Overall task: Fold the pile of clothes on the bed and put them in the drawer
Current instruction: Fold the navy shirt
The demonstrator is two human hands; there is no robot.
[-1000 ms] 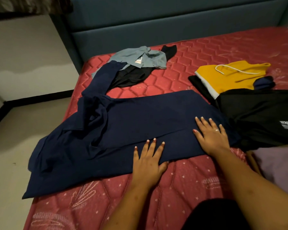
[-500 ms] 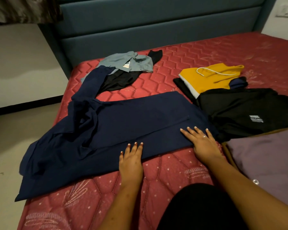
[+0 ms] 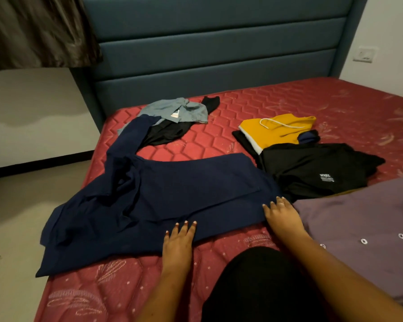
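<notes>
Dark-clothed lap, lowest centre, on the bed's near edge. Left hand: flat, fingers straight and together, tips resting on the near hem of the navy garment, palm on the mattress; it grips nothing. Right hand: flat and relaxed, a ring on one finger, fingertips on the garment's near right corner; no grip on the cloth can be seen. Navy garment: large, matte, spread wide across the left half of the bed, its right part smooth and roughly rectangular, its left part rumpled and hanging over the bed's edge, one long strip running away toward the far pile. Purple shirt: smooth, white buttons, flat just right of the right hand. Black top: loosely folded, small white printed label, beyond the purple shirt and touching the navy garment's right edge. Yellow top: folded, white band and white cord, lying on a black layer behind the black top, a small navy piece at its right. Grey shirt: crumpled, over a black piece, far left. Mattress: bare, red, quilted in hexagons with pale leaf motifs. Headboard: teal, padded in horizontal panels. Curtain: dark, glossy, upper left. Socket: white, on the right wall. Floor: pale, left of the bed.
</notes>
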